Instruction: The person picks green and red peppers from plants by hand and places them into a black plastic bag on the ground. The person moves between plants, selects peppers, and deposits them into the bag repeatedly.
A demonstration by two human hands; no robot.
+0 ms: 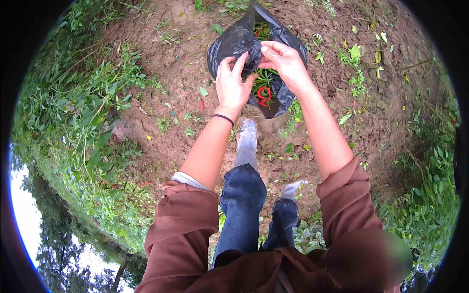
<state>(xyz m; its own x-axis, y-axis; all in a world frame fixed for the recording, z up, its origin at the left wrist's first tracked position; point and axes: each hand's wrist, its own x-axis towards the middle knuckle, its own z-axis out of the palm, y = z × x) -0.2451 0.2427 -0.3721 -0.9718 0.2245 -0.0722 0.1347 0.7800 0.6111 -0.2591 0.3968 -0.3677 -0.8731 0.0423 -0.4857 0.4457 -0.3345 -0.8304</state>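
A black plastic bag (231,45) stands on the soil ahead of my feet, its mouth partly spread. Inside lie green chili peppers (262,78) with some red chili peppers (263,96) among them. My left hand (234,82) is at the left side of the mouth, fingers curled on a bunched fold of the plastic. From the right, my right hand (284,64) pinches the same fold between thumb and fingers. The hands are close together over the peppers and hide part of them. A dark band circles my left wrist.
Leafy plants (99,121) grow along the left, and more plants (432,190) along the right. Bare reddish-brown soil (176,91) with scattered leaves runs between them. A red chili (202,105) lies on the ground left of the bag. My light-coloured, soiled footwear (247,139) is just below the bag.
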